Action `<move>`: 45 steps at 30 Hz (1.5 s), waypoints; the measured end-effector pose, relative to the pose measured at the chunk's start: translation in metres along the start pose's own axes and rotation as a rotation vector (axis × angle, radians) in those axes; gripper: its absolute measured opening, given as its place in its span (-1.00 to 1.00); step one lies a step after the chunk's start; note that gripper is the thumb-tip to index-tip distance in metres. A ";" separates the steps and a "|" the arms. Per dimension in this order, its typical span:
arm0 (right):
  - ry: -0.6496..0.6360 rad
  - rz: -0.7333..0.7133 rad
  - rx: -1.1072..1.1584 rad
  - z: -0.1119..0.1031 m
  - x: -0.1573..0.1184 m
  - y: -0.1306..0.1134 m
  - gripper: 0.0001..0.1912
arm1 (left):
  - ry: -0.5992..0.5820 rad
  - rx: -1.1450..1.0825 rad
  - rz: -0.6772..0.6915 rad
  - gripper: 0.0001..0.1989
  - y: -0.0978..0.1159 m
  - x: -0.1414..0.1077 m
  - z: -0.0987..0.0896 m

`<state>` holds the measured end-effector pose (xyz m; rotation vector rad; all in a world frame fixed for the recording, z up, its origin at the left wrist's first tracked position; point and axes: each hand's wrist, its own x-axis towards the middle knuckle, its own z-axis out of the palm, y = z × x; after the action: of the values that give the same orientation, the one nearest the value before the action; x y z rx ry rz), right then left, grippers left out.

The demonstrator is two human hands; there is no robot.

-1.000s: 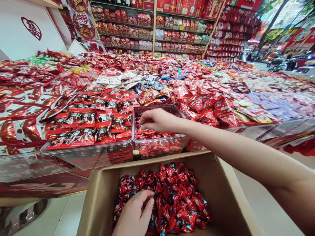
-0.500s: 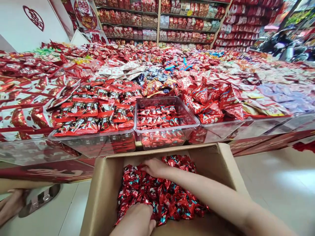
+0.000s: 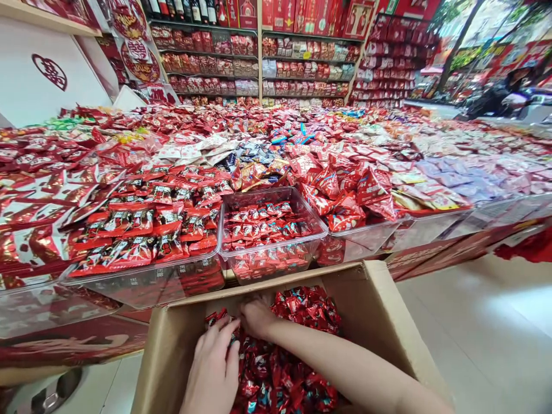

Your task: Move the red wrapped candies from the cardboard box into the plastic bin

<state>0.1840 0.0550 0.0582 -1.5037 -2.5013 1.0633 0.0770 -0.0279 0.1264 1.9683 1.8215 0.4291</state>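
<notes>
An open cardboard box [image 3: 394,322] holds a heap of small, shiny red wrapped candies [image 3: 276,374] with blue and dark marks. Inside, against the far wall, my right hand [image 3: 257,318] is curled over candies at the left of the heap; its fingertips are mostly hidden. My left hand [image 3: 215,359] lies just left of it, back upward, fingers stretched and somewhat apart, touching the candies at the box's left side. Just beyond the box sits a clear plastic bin [image 3: 317,230], partly filled with rows of similar red candies.
Bins of red-and-black packets [image 3: 133,221] and red pyramid packs [image 3: 345,190] flank the clear bin. Piles of wrapped sweets spread behind, up to stocked shelves [image 3: 259,57]. A person's shoe [image 3: 56,394] shows on the floor at lower left.
My left hand has moved forward and left, up beside my right hand, and its fingers have spread. My right hand stays among the candies. The view has tilted up and shifted right.
</notes>
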 end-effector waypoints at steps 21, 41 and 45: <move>0.175 -0.085 0.547 -0.023 -0.051 -0.025 -0.74 | 0.079 -0.712 -0.363 -0.42 -0.017 0.003 -0.001; 0.777 -0.653 -0.194 -0.186 -0.112 -0.052 -0.89 | -0.002 -1.221 -0.431 -0.67 0.015 -0.006 -0.014; 0.444 -0.359 -0.189 -0.227 -0.060 -0.043 -0.95 | -0.003 -1.102 -0.392 -0.69 0.019 -0.008 -0.014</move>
<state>0.2642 0.1160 0.2743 -1.1031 -2.4563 0.3975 0.0854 -0.0359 0.1484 0.8434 1.3990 1.0072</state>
